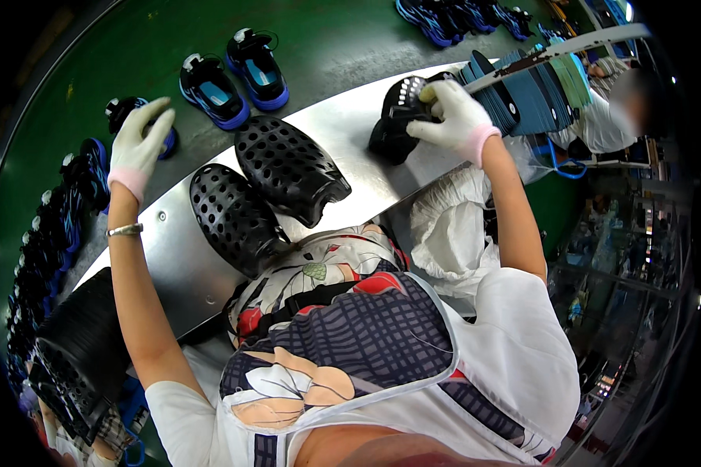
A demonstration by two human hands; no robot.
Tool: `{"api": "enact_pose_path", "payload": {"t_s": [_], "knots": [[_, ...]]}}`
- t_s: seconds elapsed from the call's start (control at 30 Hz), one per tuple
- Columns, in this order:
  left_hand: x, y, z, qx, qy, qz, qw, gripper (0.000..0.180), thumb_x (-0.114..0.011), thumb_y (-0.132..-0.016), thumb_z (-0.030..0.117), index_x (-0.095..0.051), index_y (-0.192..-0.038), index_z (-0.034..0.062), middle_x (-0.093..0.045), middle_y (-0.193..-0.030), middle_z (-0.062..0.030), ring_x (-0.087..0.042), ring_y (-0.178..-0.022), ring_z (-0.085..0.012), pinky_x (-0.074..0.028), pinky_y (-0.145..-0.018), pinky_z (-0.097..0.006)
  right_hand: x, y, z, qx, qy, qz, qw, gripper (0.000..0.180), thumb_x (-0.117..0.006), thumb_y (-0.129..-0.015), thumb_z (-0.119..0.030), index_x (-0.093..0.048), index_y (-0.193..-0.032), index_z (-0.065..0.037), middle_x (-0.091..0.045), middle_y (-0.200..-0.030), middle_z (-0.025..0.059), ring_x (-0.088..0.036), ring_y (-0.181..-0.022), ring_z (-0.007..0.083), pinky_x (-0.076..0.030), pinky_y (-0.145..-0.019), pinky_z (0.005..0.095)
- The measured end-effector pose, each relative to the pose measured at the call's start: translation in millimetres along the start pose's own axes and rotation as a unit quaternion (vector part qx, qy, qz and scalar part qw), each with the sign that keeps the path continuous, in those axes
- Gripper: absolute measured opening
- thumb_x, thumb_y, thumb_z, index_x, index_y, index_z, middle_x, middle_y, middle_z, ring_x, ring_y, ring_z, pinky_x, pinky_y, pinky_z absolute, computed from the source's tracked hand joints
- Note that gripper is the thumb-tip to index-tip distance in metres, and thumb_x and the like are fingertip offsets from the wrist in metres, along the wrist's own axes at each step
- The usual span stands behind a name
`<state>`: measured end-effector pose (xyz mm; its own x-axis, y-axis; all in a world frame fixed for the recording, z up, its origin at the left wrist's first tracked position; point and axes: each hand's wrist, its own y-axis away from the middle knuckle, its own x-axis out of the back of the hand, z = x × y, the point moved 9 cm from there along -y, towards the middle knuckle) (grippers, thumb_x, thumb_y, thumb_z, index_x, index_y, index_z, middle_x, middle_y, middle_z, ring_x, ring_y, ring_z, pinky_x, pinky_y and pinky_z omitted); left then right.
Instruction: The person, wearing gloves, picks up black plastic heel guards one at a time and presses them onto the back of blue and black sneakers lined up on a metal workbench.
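Note:
My left hand, in a white glove with a pink cuff, is raised at the left with its fingers spread, holding nothing. Behind its fingers a black-and-blue sneaker partly shows. My right hand, gloved alike, closes its fingers on a black perforated plastic shoe form at the right of the metal bench. Two similar black perforated shoe forms lie side by side in front of me, their narrow ends toward my apron. The right fingertips are partly hidden.
Sneakers stand on the green surface beyond the bench; a long row curves along the left. Blue-grey insoles are stacked at the right under a pale bar. More stacked black forms sit at lower left. Another person is at far right.

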<state>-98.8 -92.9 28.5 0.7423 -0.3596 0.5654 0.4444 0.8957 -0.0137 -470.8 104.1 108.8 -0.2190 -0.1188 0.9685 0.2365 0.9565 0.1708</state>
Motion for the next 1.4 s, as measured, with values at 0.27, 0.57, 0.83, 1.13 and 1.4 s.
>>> {"api": "enact_pose_path", "payload": {"t_s": [0.27,0.57,0.83,1.13,1.4], "knots": [[-36,-3,81,0.053,0.422,-0.147,0.893,0.080,-0.032,-0.096,0.061,-0.038,-0.136,-0.0078,-0.054,-0.125,-0.0182,-0.054,-0.113,-0.0212,-0.051,-0.087,-0.030,66,-34,-202,0.369,-0.123,0.110,0.914,0.049,-0.075,-0.069,-0.030,-0.058,-0.108,-0.005,-0.058,-0.104,0.0099,-0.062,-0.091,0.0227,-0.051,-0.080,0.0322],[0,9,57,0.002,0.622,0.037,0.782,0.029,-0.057,-0.092,0.030,-0.060,-0.104,0.0040,-0.065,-0.094,-0.0072,-0.064,-0.084,-0.0154,-0.054,-0.076,-0.029,17,-74,-279,0.382,-0.219,-0.059,0.896,0.054,-0.065,-0.077,-0.046,-0.062,-0.107,0.000,-0.066,-0.097,0.0185,-0.065,-0.090,0.0302,-0.051,-0.081,0.0353],[-17,9,32,0.063,0.520,0.096,0.847,0.036,-0.065,-0.087,0.036,-0.060,-0.103,0.0049,-0.063,-0.090,-0.0025,-0.060,-0.077,-0.0108,-0.051,-0.064,-0.026,-21,-81,-274,0.291,-0.064,-0.087,0.950,0.049,-0.057,-0.081,-0.045,-0.063,-0.088,0.002,-0.064,-0.075,0.0227,-0.064,-0.073,0.0355,-0.051,-0.069,0.0405],[-59,17,13,-0.141,0.028,0.025,0.989,0.029,-0.064,-0.082,0.029,-0.065,-0.104,0.0099,-0.057,-0.097,-0.0138,-0.058,-0.092,-0.0313,-0.048,-0.080,-0.038,-62,-122,-235,0.207,0.118,-0.236,0.942,0.052,-0.057,-0.080,-0.048,-0.065,-0.092,0.002,-0.065,-0.083,0.0208,-0.062,-0.080,0.0321,-0.049,-0.075,0.0375],[-58,15,15,-0.143,-0.078,0.109,0.981,0.019,-0.063,-0.083,0.020,-0.067,-0.098,0.0100,-0.060,-0.094,-0.0091,-0.059,-0.090,-0.0311,-0.049,-0.078,-0.039,-53,-159,-263,0.185,0.162,-0.266,0.932,0.053,-0.059,-0.077,-0.046,-0.068,-0.093,0.004,-0.064,-0.080,0.0163,-0.061,-0.074,0.0252,-0.048,-0.073,0.0359]]}}
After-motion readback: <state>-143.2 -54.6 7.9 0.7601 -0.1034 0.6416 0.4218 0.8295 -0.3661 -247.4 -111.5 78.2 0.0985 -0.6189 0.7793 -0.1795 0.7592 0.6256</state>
